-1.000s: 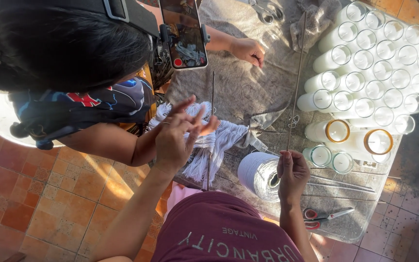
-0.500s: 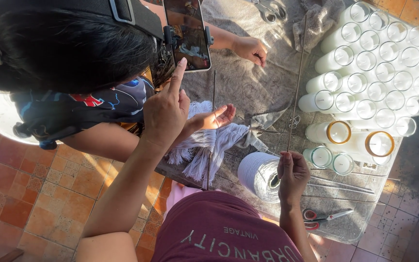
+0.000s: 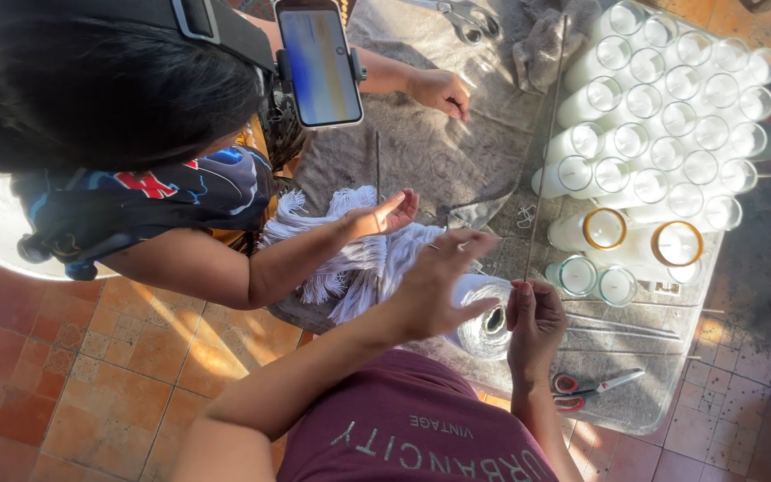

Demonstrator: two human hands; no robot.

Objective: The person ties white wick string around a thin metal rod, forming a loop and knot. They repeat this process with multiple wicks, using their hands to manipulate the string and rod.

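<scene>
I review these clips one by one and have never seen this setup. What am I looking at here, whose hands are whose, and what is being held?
There is no machine: the camera sits on a person's head and looks down past their maroon shirt. Their left hand hovers open above a spool of white thread. Their right hand pinches a thin metal rod that runs up across the grey cloth. The other two hands belong to a co-worker, who wears a phone on a head mount; one hand rests on a bundle of white wicks. Glass candle jars stand in rows at right, and red-handled scissors lie near.
</scene>
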